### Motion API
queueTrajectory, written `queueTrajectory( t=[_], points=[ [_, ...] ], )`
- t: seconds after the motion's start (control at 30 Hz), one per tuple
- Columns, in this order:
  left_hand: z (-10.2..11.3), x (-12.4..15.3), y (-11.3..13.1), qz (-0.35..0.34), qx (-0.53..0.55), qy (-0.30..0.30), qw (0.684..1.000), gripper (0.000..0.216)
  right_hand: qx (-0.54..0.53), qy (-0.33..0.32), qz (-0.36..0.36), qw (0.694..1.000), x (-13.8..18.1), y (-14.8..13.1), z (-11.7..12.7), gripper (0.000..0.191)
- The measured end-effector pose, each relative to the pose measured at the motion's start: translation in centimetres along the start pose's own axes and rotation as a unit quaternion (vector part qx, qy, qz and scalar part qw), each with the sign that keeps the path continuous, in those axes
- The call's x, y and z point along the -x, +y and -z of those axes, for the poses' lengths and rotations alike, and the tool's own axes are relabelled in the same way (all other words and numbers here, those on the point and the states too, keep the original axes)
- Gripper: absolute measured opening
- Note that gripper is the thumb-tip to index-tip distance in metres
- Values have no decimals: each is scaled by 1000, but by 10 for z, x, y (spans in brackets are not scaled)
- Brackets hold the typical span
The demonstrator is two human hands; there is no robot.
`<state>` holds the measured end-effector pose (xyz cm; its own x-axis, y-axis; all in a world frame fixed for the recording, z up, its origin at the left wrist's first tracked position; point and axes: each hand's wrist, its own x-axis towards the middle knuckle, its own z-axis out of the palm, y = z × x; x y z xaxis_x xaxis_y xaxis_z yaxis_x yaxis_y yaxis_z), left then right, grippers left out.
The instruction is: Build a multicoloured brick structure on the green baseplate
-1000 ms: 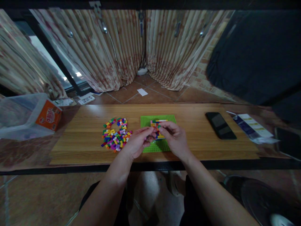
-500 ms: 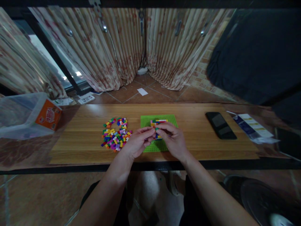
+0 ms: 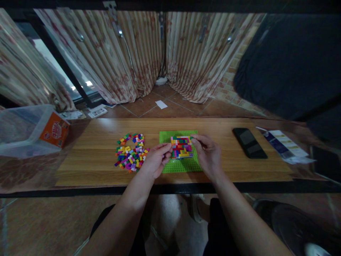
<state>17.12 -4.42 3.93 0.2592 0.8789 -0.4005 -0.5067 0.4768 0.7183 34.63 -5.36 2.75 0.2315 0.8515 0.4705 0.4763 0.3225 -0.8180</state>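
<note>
Both my hands are over the green baseplate (image 3: 181, 167), which lies flat on the wood-topped counter (image 3: 87, 156). Brick build (image 3: 181, 147) on it: a rough rectangle of packed rows in red, yellow, white, purple, blue and orange, with plate showing on all sides. My right hand (image 3: 192, 139) at the build's far right corner, thumb and forefinger nearly closed on a small green brick (image 3: 191, 138), other fingers curled. Cannot tell whether that brick is touching the build. My left hand (image 3: 171, 145) at the build's left edge, thumb and forefinger drawn together, remaining fingers bent in; cannot tell whether anything is pinched there. Left of the plate, near my left wrist: loose brick pile (image 3: 131, 156), mixed colours, a bare ring-shaped gap in its far part. Right side of the counter: black phone (image 3: 249, 143), lying aslant, well apart from the plate. Beyond it, printed papers (image 3: 289, 144). Far left, a clear plastic tub (image 3: 23, 131) with an orange label (image 3: 55, 130).
</note>
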Motion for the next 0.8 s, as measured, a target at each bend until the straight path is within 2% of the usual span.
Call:
queueTrajectory(
  t=[0.23, 0.47, 0.63, 0.8],
  points=[
    [3, 4, 0, -2, -30, 17, 999, 21, 55, -66, -46, 995, -2, 20, 19, 21],
    [1, 0, 0, -6, -56, 31, 998, 24, 46, -118, -112, 986, 0, 28, 19, 16],
    [1, 1, 0, -10, -64, 33, 997, 25, 0, -123, -141, 982, -4, 33, 13, 12],
    [1, 2, 0, -13, -70, 33, 997, 27, -38, -98, -165, 981, -6, 38, 7, 11]
  ],
)
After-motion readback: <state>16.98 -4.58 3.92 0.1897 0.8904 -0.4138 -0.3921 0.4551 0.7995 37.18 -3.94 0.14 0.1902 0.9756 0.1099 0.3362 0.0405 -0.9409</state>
